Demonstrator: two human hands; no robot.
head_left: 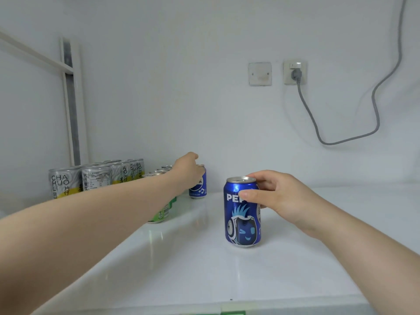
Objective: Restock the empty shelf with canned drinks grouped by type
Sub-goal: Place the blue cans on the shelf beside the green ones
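A blue Pepsi can [242, 214] stands upright in the middle of the white shelf [181, 269], and my right hand [275, 196] grips it around the upper part. Farther back, my left hand [187, 170] is wrapped over the top of a second blue Pepsi can [200, 187] near the back wall. Several silver-and-yellow tea cans [66, 181] are grouped at the back left. Beside them stands a row of green cans [161, 213], mostly hidden behind my left forearm.
A white vertical post [72, 103] rises in the back left corner. On the back wall are a blank plate [260, 73] and a socket with a grey plug [295, 75]; its cable [341, 142] loops down the wall above the shelf's right side.
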